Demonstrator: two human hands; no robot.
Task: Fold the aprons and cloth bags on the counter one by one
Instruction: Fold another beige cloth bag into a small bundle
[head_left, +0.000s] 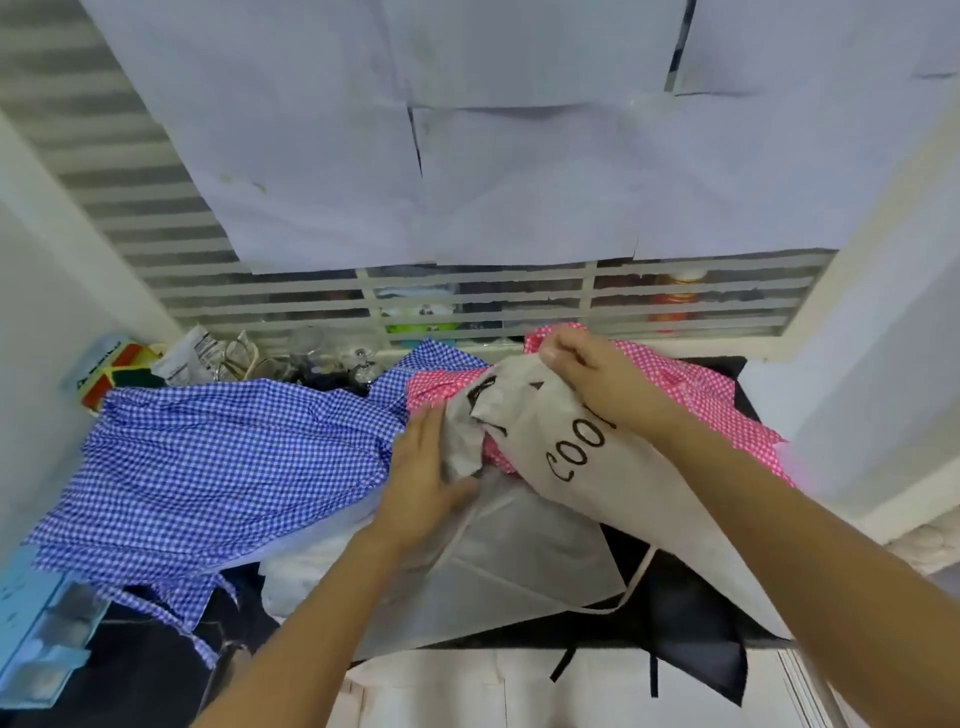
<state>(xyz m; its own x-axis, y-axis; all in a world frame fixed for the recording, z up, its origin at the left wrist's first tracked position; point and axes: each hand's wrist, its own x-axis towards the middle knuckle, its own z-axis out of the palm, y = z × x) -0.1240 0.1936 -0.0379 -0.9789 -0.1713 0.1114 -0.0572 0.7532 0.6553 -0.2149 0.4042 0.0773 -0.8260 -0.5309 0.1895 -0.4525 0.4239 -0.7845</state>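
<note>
Leave the blue gingham apron (208, 457) heaped at left on the tabletop (722, 366). With left hand (431, 478) fingers straight against a crumpled corner of the cloth bag (561, 431) and right hand (587, 374) fingers pinching its top edge, draw it taut off the pink gingham apron (691, 384) (no yanking), then lay flat.

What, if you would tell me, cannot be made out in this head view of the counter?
- Print on the beige cloth: reads "COO", the rest covered by the right hand and its wrist, head view.
- Pink checked apron: middle hidden under the beige cloth.
- Left hand: grips or presses, unclear; a cloth fold covers its palm.
- Things behind the window slats: blurred, head view.
</note>
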